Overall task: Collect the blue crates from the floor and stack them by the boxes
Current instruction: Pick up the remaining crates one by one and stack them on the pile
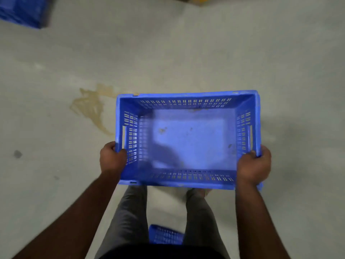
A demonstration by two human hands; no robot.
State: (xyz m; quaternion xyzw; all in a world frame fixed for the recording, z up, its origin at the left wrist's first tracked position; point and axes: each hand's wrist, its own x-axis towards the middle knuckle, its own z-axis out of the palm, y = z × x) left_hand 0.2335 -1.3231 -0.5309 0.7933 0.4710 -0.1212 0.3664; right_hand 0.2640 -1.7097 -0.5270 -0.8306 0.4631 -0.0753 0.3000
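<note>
The blue crate (188, 139) is up off the floor (186, 53), hanging level in front of the person, open side facing up at the camera. Nothing but a few small specks of dirt is sitting on its flat bottom, and its four walls are showing rows of slots. The left hand (112, 158) is gripping the crate's left rim near the closest corner, thumb hooked over the top edge and inside, fingers wrapping round the outside just below the handle slot. The right hand (253, 165) is doing the same on the right rim near the closest corner, fingers curling over the edge, the back of the hand facing up. Both bare forearms are reaching in from the bottom of the view.

Directly below the crate, the person's legs in grey trousers (128, 212) are showing, and a foot (197, 192) is peeking out just under the crate's near wall. Between the legs, low down, part of another blue crate (165, 235) is lying on the floor, blurred. A yellowish stain (89, 105) is marking the floor just beyond the held crate's far left corner, and a small dark spot (17, 154) is sitting well to the left. In the far left corner of the view, more blue crates (22, 10) are showing, out of focus. At the top edge, a bit of something brown (197, 0) is too blurred to make out.
</note>
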